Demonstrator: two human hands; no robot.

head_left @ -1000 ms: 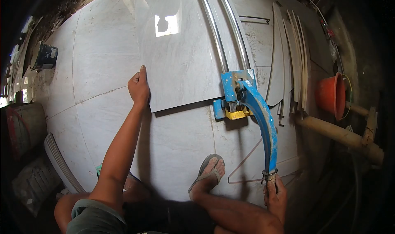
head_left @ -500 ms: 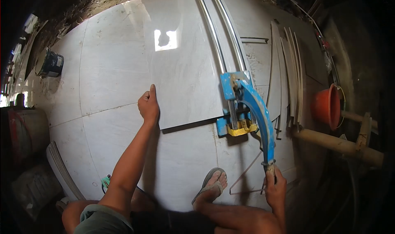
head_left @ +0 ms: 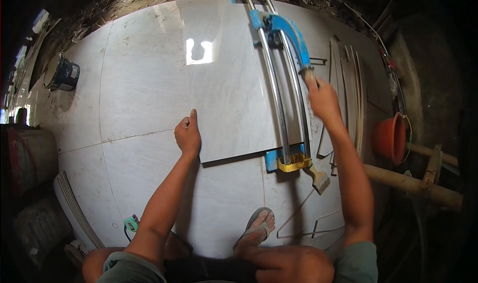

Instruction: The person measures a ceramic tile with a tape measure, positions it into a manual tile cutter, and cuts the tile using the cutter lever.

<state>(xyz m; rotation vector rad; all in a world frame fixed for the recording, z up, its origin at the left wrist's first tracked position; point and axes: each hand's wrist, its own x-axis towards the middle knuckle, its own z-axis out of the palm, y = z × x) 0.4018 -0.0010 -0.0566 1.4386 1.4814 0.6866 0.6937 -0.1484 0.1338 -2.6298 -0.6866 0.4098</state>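
A large glossy grey tile (head_left: pixel 229 94) lies under the two steel rails of a blue tile cutter (head_left: pixel 272 79). My left hand (head_left: pixel 188 133) is at the tile's left edge near its front corner, fingers closed round the edge and thumb pointing up along it. With my right hand (head_left: pixel 322 96) I grip the handle of the blue curved lever (head_left: pixel 294 36), whose carriage sits near the far end of the rails. The yellow end piece (head_left: pixel 294 163) of the cutter is at the near end, just past the tile's front edge.
A dark bucket (head_left: pixel 63 73) lies at the left, and a red bucket (head_left: pixel 390 138) stands at the right. Tile strips (head_left: pixel 351 94) lie right of the cutter. A scraper (head_left: pixel 318 179) and a green tape measure (head_left: pixel 132 223) rest on the tiled floor (head_left: pixel 144 178).
The lever and carriage have slid from the near end to the far end of the rails, with my right hand on the handle. My left hand has stayed at the tile's edge.
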